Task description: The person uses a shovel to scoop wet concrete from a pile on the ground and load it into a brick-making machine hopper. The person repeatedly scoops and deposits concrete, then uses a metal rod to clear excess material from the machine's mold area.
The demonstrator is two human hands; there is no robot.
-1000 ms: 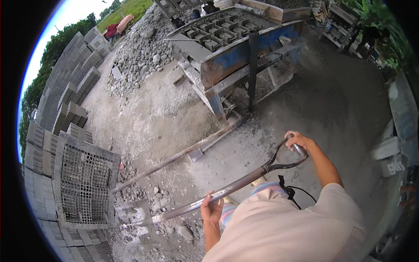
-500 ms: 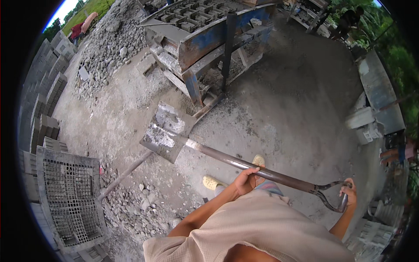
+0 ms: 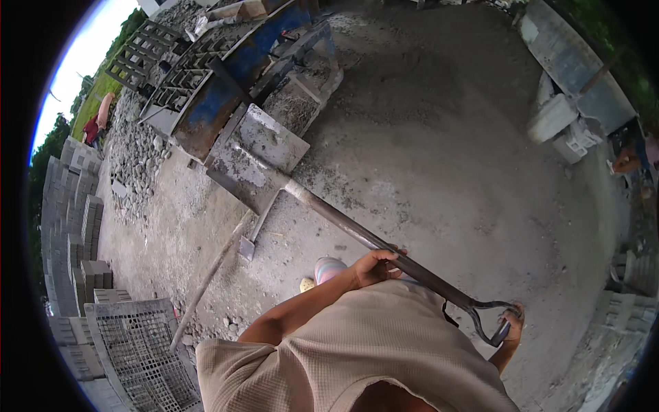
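A square-bladed shovel (image 3: 336, 218) slants across my front, blade up at the left and handle down to the right. My left hand (image 3: 376, 266) is wrapped round the middle of its dark shaft. At the lower right my right hand (image 3: 511, 323) is closed on the D-shaped grip. The blade, smeared with grey-white residue, is raised and overlaps the blue, rusty block-moulding machine (image 3: 206, 110) in the picture. Below the blade, a long-handled tool (image 3: 213, 281) lies on the ground; the shovel partly covers it.
Stacked grey blocks (image 3: 65, 226) line the left edge. A mesh screen (image 3: 141, 350) is at the lower left. Gravel (image 3: 130, 158) is heaped beyond it. Sheet metal (image 3: 576, 55) and broken concrete pieces (image 3: 556, 120) lie at the right, near another person's arm (image 3: 628, 161).
My view has turned right and I have stepped, so the machine and screen sit differently in the picture. Both hands keep their hold on the shovel, whose blade now overlaps the machine.
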